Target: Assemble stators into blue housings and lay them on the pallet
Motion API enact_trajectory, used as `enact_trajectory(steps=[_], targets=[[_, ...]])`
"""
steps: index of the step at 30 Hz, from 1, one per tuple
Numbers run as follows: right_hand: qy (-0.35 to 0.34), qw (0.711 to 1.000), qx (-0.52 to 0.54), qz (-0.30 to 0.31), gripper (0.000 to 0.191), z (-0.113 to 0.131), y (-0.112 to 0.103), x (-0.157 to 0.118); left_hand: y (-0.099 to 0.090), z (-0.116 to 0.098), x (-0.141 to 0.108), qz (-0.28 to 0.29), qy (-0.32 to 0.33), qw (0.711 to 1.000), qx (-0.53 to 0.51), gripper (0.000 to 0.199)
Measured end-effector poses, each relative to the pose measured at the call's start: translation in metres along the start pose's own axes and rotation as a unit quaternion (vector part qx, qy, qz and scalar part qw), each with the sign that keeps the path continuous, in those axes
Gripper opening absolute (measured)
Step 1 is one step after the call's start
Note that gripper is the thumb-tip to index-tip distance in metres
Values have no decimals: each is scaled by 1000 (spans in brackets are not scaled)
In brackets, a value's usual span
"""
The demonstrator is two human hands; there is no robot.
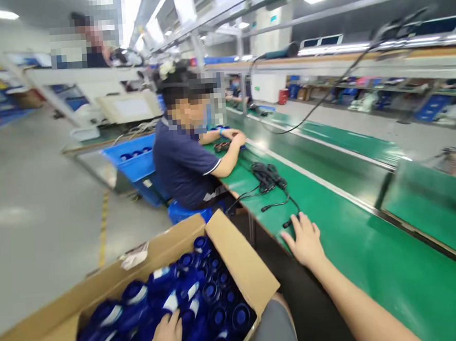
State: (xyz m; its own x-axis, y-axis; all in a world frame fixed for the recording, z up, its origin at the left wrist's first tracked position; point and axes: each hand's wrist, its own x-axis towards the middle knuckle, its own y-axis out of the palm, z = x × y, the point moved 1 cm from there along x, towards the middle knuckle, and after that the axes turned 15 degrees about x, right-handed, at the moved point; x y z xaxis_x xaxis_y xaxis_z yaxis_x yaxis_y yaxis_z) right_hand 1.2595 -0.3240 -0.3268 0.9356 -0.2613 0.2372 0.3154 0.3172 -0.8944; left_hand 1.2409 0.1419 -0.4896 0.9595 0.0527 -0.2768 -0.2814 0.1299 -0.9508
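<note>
A cardboard box (241,259) full of dark blue, glossy round-ended parts (210,292) stands in front of me, some parts with white labels. My left hand (165,336) reaches into it from below, its fingers stretched out against the blue parts; no part is lifted clear of the others. My right hand (305,242) rests on the near edge of the green worktable (357,265), fingers spread and holding nothing. Just beyond its fingertips lie the connector ends of a bundle of black cables (267,177).
A co-worker (184,147) in a dark blue shirt sits at the table ahead, hands on small parts. Behind that person is a blue bin (130,158) holding blue parts. A metal rail (329,185) runs along the table, and a black cable (317,106) hangs from above.
</note>
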Motion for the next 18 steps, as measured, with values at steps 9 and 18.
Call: enact_trajectory(steps=[9, 18], targets=[[3, 1000, -12, -28, 80, 14, 46, 68, -18, -2, 35, 51, -55, 996, -48, 48], [15, 1000, -24, 9, 64, 15, 33, 75, -23, -22, 29, 47, -12, 999, -2, 57]])
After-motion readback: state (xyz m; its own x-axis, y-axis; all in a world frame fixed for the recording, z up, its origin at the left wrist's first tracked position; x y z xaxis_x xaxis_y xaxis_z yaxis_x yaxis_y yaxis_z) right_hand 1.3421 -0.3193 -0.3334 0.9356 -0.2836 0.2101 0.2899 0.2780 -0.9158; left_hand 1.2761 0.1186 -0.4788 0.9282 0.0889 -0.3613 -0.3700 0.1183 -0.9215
